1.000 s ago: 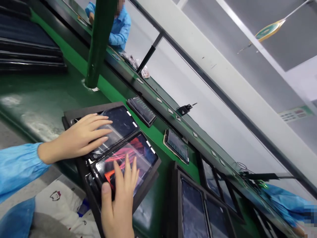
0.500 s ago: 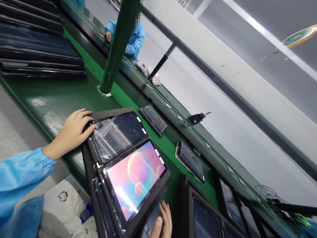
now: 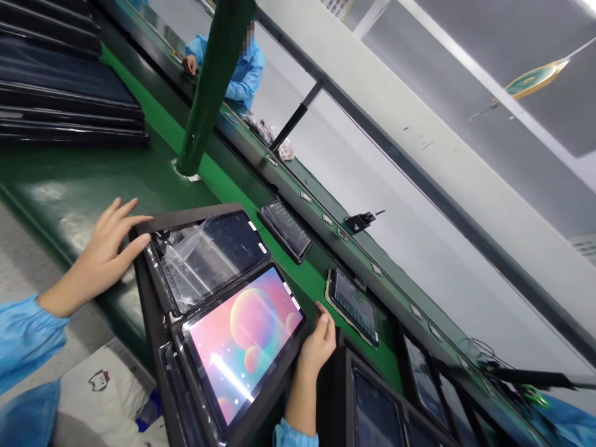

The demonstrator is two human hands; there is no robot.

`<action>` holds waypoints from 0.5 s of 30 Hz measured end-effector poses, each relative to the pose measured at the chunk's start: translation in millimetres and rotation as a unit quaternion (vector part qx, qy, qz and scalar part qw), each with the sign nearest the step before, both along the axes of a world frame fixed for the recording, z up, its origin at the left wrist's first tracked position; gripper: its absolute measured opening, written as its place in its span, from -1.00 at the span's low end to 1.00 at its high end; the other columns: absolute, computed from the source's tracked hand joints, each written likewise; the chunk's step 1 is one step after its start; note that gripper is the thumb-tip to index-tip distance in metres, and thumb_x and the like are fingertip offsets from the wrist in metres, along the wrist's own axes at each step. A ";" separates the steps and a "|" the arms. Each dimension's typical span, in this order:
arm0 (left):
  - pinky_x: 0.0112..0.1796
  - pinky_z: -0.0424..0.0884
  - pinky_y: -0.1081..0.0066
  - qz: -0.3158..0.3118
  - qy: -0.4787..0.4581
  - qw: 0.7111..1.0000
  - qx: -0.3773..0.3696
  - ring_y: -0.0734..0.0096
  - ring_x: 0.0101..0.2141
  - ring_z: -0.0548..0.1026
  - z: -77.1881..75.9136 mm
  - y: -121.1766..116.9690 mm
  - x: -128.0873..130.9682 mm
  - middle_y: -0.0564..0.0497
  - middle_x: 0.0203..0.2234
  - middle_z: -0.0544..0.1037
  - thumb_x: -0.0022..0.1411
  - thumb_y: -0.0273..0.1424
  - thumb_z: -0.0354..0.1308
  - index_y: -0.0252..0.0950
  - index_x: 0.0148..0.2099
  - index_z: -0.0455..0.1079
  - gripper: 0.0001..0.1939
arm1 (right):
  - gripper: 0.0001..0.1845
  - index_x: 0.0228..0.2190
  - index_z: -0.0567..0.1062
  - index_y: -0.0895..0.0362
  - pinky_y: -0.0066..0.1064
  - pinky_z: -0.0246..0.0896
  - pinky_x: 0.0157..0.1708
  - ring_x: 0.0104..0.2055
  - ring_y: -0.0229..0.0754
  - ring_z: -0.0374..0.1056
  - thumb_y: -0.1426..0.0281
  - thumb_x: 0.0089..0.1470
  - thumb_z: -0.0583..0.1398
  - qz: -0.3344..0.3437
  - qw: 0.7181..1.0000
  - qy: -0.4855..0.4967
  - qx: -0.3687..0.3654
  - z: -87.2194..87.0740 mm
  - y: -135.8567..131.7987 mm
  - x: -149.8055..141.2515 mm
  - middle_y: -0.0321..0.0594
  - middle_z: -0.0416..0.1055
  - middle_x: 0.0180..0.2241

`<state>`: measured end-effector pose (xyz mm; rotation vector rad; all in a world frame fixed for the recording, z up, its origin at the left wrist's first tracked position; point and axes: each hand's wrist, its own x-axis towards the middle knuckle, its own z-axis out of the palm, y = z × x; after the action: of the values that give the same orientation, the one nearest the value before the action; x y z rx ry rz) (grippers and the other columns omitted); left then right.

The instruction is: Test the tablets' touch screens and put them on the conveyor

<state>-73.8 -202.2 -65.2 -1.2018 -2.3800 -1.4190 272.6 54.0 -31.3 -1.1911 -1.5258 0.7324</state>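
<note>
A black tray on the green bench holds two tablets. The nearer tablet is lit with pink and teal bubbles. The farther tablet is dark, with loose clear film over it. My left hand has its fingers spread and rests at the tray's far left corner, holding nothing. My right hand curls against the tray's right edge beside the lit tablet, fingers bent around the rim.
Two small lit devices lie on the green conveyor. Another dark tray of screens sits to the right. Stacked black trays fill the upper left. A green post rises from the bench. A person in blue works beyond.
My left hand slid off the dark tablet to the tray's left corner and spread open. My right hand left the lit screen, dropped away, then came up to the tray's right edge.
</note>
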 end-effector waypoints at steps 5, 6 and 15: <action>0.32 -0.11 -0.18 -0.051 0.062 0.996 0.047 -0.04 0.37 -0.06 20.9 -14.5 44.6 0.26 0.37 0.07 0.37 -0.23 -0.08 -0.10 0.12 0.40 -0.63 | -0.31 -0.12 0.53 0.30 -0.06 0.36 -0.03 -0.12 0.07 0.54 -0.08 0.13 0.08 0.112 0.987 0.049 -0.109 -11.3 25.0 1.7 0.11 0.60 -0.20; 0.32 -0.10 -0.16 -0.081 0.071 0.993 0.049 -0.06 0.36 -0.03 26.3 -13.0 52.9 0.27 0.37 0.08 0.35 -0.22 -0.04 -0.10 0.07 0.45 -0.65 | -0.32 -0.12 0.53 0.28 -0.07 0.35 -0.02 -0.12 0.06 0.54 -0.10 0.11 0.11 0.118 0.982 0.068 -0.130 -12.6 24.5 3.8 0.08 0.61 -0.21; 0.24 0.11 -0.15 -0.201 0.198 0.959 -0.036 -0.11 0.35 0.02 49.2 28.7 68.9 -0.11 0.33 0.18 0.38 -0.41 0.02 -0.21 0.08 0.48 -0.69 | -0.34 -0.17 0.59 0.19 -0.15 0.29 0.01 -0.10 0.04 0.51 -0.14 0.05 0.18 0.120 0.970 0.096 -0.190 -18.7 23.1 11.1 -0.02 0.62 -0.21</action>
<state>-5.0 -173.4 -16.0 -1.8668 -2.0023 -1.0462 283.7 77.1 -50.0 -1.1792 -1.4177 1.3097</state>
